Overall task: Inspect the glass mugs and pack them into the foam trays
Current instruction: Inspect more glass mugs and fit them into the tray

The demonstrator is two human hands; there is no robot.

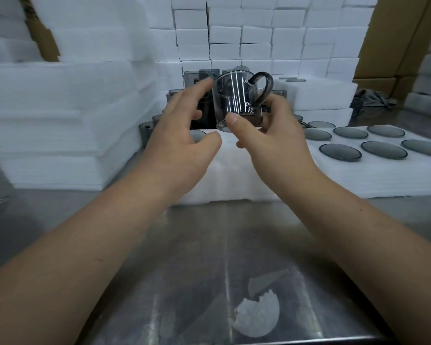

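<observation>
Grey glass mug, one, gripped by right hand

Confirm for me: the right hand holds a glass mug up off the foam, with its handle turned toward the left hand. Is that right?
Not quite. The head view shows the handle of the glass mug turned away from the left hand, on the side of the right hand. The rest holds: the right hand holds the mug up.
</observation>
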